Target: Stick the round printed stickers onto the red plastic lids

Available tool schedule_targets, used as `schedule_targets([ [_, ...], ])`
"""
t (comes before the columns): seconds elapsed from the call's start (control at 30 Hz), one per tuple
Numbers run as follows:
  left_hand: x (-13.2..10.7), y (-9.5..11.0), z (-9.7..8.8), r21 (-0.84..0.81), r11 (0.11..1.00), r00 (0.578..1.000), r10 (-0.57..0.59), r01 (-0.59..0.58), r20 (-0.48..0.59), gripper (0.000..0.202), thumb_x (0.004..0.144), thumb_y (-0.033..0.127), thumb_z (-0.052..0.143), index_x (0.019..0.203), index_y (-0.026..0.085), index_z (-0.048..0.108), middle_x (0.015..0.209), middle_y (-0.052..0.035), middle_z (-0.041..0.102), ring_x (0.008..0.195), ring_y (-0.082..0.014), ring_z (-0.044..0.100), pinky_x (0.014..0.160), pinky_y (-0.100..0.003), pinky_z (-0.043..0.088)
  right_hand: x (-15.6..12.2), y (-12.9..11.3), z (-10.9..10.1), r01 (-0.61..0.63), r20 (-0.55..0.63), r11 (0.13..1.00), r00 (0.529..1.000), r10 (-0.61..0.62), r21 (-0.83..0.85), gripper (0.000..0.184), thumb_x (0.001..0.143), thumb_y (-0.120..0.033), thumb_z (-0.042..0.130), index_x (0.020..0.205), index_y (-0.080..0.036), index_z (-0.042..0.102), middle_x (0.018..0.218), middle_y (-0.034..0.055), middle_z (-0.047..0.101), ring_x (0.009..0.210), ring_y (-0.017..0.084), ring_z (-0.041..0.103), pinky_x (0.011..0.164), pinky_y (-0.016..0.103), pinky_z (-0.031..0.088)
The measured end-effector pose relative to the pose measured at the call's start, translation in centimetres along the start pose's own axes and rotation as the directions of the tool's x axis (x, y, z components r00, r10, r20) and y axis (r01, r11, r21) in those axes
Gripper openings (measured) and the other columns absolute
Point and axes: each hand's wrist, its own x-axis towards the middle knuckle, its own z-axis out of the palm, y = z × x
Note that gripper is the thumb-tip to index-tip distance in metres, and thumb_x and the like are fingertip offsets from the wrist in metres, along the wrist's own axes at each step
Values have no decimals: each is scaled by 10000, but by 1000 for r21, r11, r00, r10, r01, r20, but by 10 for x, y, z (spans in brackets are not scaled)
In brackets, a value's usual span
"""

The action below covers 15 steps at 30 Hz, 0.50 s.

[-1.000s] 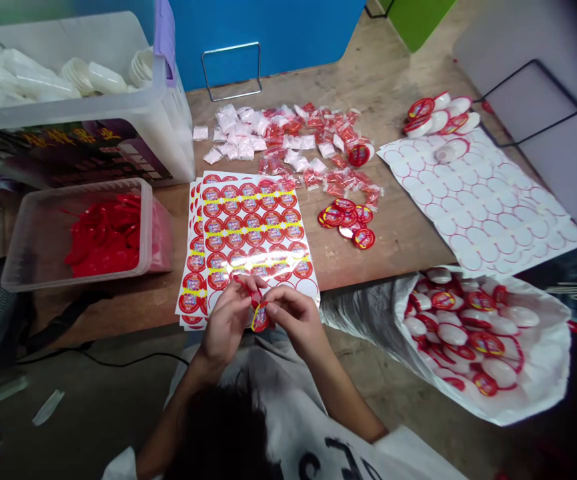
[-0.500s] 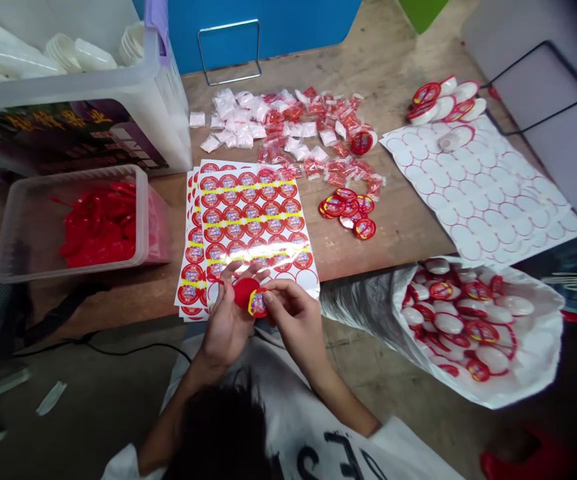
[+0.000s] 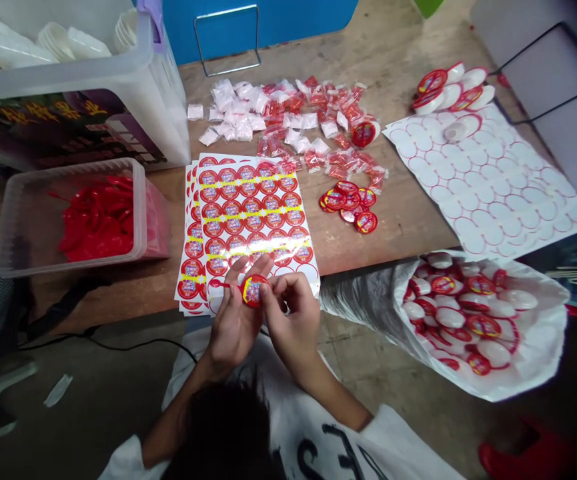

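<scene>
Over the front edge of the table, my left hand (image 3: 235,330) has its fingers curled round a red round lid with a thin stem (image 3: 221,285), which sticks out to the left. A round red, yellow and blue sticker (image 3: 254,291) covers the lid's face. My right hand (image 3: 291,320) pinches the sticker's right edge between thumb and fingers. Beneath and beyond the hands lie sheets of the same round stickers (image 3: 248,213), the top one with several blank spots near its front. To their right is a small pile of stickered red lids (image 3: 349,202).
Small clear and red packets (image 3: 288,120) are heaped behind the sheets. On the left stand a tub of red plastic pieces (image 3: 141,220) and a larger bin (image 3: 178,127) of white cups. Peeled sticker sheets (image 3: 493,180) lie right, above a white bag (image 3: 543,360) of filled cups.
The sticker in my right hand has moved left and up onto the red lid, which showed bare beside it before. My left hand still holds the lid.
</scene>
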Motion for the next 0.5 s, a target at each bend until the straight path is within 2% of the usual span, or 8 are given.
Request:
schedule_targets([
  [0.1,0,-1,-1,-11,1000,1000,3,-2,29,327,908,414,539,1219,316,566,1390,-54,516,1372,-242,376,1132,-452,301,0,-1,-2,24,7,999,1000,-23,-36,200,840,-196,569,713,-227,418,616,-61,432,523,86,406,473,219,349],
  [0.3,-2,-3,1,25,1000,998,9,-10,57,333,908,423,534,1222,325,581,1380,-49,531,1381,-231,361,1136,-442,304,-1,-2,-3,95,11,984,995,-95,-148,196,850,-181,556,719,-227,418,620,-60,457,500,79,407,467,212,358],
  [0.5,-4,-4,5,71,990,992,117,-119,39,221,876,415,584,1086,400,652,1365,24,552,1349,-204,412,1142,-419,298,-1,-7,-10,130,50,945,991,-121,-299,112,861,-200,578,834,-230,473,687,-39,560,555,97,509,523,224,420],
])
